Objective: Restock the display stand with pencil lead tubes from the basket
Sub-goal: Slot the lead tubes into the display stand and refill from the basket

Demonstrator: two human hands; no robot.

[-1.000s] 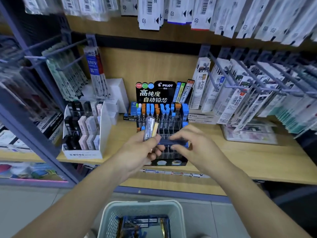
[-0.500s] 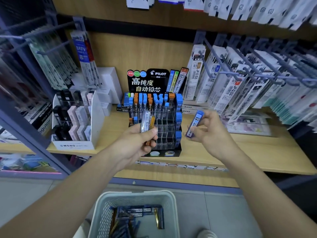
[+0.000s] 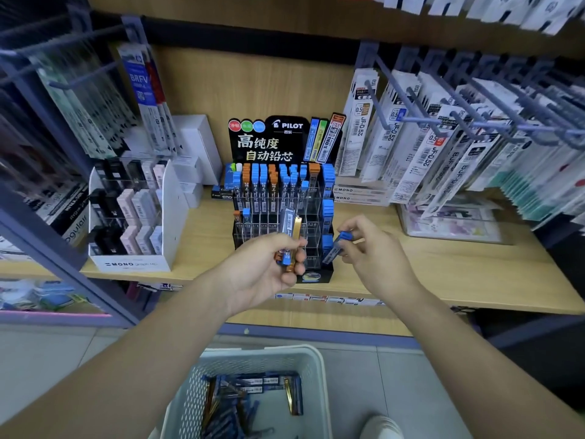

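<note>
A black Pilot display stand (image 3: 281, 198) sits on the wooden shelf, its clear slots partly filled with blue- and orange-capped lead tubes. My left hand (image 3: 269, 267) grips a small bunch of lead tubes (image 3: 289, 231) upright in front of the stand. My right hand (image 3: 370, 248) pinches a single blue-capped lead tube (image 3: 337, 247), tilted, just off the stand's lower right corner. A white mesh basket (image 3: 262, 359) stands on the floor below, with several more tubes inside.
A white Mono eraser rack (image 3: 133, 264) stands left of the stand. Refill packs hang on hooks (image 3: 443, 122) to the right and above. A clear box (image 3: 449, 220) lies on the shelf at right. A shoe tip (image 3: 380, 426) shows beside the basket.
My right hand drew one blue-capped tube away from the bunch in my left hand, swung right, then lowered toward the stand's right side. The view has tilted down.
</note>
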